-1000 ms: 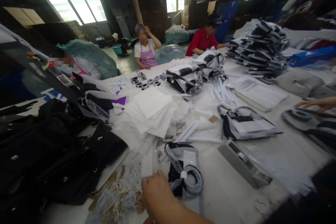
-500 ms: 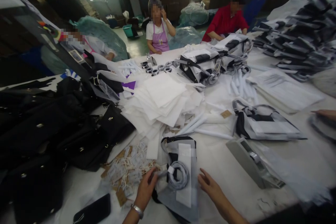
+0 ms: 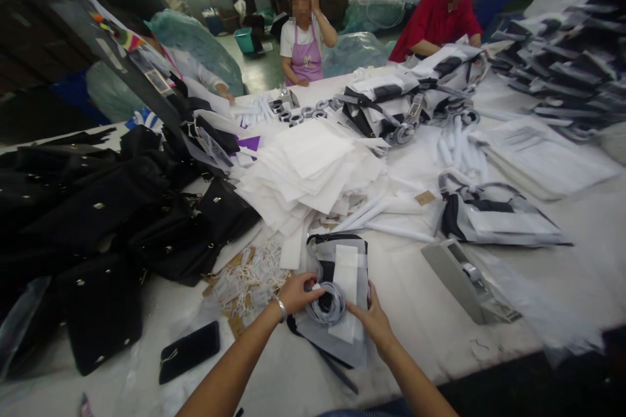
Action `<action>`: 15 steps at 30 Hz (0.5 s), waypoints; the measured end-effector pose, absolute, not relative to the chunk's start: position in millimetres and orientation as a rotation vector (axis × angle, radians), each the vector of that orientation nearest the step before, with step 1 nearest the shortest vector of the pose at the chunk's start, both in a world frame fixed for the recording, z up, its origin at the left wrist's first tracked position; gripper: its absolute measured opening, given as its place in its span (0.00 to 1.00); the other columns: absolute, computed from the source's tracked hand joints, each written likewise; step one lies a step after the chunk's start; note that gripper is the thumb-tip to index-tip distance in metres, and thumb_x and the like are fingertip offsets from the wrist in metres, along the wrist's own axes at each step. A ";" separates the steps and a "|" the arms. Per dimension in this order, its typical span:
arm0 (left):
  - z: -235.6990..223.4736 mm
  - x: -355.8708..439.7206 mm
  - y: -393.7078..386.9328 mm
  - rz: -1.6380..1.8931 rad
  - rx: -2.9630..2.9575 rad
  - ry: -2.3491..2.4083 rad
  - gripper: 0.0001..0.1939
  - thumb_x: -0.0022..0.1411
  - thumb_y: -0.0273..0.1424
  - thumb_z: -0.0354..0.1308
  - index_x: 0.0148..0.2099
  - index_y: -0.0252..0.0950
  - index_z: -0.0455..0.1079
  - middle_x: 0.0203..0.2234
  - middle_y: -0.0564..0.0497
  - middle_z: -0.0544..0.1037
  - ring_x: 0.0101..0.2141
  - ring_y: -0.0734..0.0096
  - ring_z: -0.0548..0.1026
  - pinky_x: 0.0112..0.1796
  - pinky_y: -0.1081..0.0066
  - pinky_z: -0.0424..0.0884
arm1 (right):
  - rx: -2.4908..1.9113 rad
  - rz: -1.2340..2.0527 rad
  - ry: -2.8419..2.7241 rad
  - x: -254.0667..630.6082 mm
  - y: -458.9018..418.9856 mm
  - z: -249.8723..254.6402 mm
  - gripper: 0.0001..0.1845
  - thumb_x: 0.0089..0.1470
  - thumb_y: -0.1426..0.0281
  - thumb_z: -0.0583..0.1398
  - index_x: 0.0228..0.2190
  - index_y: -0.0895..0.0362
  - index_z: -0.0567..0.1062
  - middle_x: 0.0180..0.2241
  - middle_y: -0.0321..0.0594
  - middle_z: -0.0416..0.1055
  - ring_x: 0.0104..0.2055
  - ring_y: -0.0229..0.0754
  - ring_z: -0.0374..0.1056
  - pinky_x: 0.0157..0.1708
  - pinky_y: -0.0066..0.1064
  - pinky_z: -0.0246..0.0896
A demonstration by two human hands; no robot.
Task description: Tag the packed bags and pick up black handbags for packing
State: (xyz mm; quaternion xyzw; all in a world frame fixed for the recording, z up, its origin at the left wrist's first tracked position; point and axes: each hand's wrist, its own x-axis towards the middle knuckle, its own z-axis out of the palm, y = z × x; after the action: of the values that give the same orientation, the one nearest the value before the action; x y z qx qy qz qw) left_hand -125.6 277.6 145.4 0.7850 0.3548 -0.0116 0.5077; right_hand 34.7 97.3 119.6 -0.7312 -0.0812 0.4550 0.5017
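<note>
A clear plastic packet (image 3: 342, 264) holding a black bag, a coiled grey strap (image 3: 328, 305) and a white paper slip lies on the white table (image 3: 430, 332) in front of me. My left hand (image 3: 296, 292), with a bracelet at the wrist, pinches the packet's left edge beside the coiled strap. My right hand (image 3: 372, 318) rests on the packet's right side, thumb and fingers pressed on the white slip.
Black bags (image 3: 98, 208) are heaped at the left, with a black phone (image 3: 190, 352) and loose tags (image 3: 249, 277) near me. White sheets (image 3: 313, 172) are stacked at centre. A tape dispenser (image 3: 464, 280) and more packed bags lie to the right. Three people sit at the far side.
The view has tilted down. Both my hands have come forward onto the packet: the left has closed on its edge and the right has settled on the white slip.
</note>
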 end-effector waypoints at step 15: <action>268.3 -101.3 277.4 0.084 1.152 0.505 0.22 0.62 0.46 0.53 0.45 0.32 0.71 0.35 0.45 0.76 0.36 0.65 0.72 0.41 0.68 0.68 | -1.131 1.282 0.176 63.8 23.6 141.7 0.26 0.45 0.66 0.66 0.46 0.62 0.71 0.39 0.48 0.79 0.41 0.54 0.75 0.47 0.46 0.67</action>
State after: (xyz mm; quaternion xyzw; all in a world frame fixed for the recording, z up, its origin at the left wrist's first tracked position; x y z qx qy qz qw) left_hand -101.3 277.4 268.3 0.5388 0.2360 0.0393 0.8077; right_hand 63.8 23.6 141.7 -0.4986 0.0773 0.5649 0.6529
